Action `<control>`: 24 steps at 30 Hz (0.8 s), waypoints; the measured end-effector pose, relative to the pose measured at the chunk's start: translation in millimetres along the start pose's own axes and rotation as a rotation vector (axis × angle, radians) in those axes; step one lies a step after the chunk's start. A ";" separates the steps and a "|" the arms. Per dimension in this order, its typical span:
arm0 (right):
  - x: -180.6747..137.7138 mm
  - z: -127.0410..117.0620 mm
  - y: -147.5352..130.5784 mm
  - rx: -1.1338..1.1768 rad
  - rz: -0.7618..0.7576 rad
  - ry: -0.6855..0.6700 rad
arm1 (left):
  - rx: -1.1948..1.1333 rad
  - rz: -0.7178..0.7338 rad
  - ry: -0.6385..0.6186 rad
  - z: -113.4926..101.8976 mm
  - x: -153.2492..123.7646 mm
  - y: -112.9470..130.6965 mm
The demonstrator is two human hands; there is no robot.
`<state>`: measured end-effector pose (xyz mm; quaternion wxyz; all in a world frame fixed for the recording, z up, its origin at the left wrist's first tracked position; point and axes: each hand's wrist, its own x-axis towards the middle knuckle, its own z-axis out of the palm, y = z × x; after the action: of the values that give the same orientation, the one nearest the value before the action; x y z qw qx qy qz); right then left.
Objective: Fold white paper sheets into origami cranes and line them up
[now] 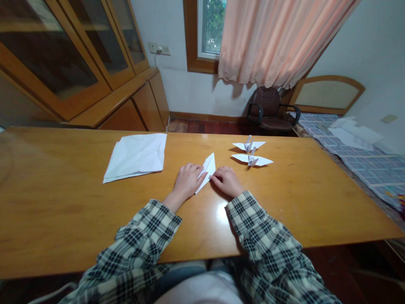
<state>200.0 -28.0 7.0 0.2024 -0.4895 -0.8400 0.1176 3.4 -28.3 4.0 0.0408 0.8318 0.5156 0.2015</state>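
A sheet of white paper folded into a narrow diamond [209, 164] lies on the wooden table, its upper tip pointing away from me. My left hand [189, 179] rests over its left side, with fingers and thumb closed on the paper and hiding part of it. At the right edge, my right hand [227, 180] has its thumb and curled fingers pinched on the paper's border. Beyond my right hand stand two white paper cranes with spread wings, a farther crane [248, 146] and a nearer crane [252, 160].
A stack of white paper sheets [136, 156] lies on the left part of the table [63, 211]. Past the far edge are a glass-fronted cabinet [95, 97], a brown armchair [267, 107] and a pink curtain [272, 38]. A bed [354, 156] stands to the right.
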 end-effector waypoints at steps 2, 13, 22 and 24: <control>-0.3 -0.6 -2.3 0.026 -0.045 -0.031 | -0.001 0.016 -0.019 2.5 -0.2 -1.6; 0.4 -5.5 3.9 0.127 -0.118 0.102 | 0.010 0.086 -0.036 5.9 1.1 -3.3; -0.1 -5.3 7.9 0.120 -0.167 -0.005 | -0.081 0.110 -0.072 10.2 2.7 -2.5; -0.1 -6.0 9.2 0.106 -0.160 -0.002 | -0.115 0.125 -0.078 12.1 2.6 -4.1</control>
<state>209.9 -23.5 8.7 0.2361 -0.4094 -0.8691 0.1459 5.6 -22.4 -7.4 0.0961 0.8659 0.4483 0.2003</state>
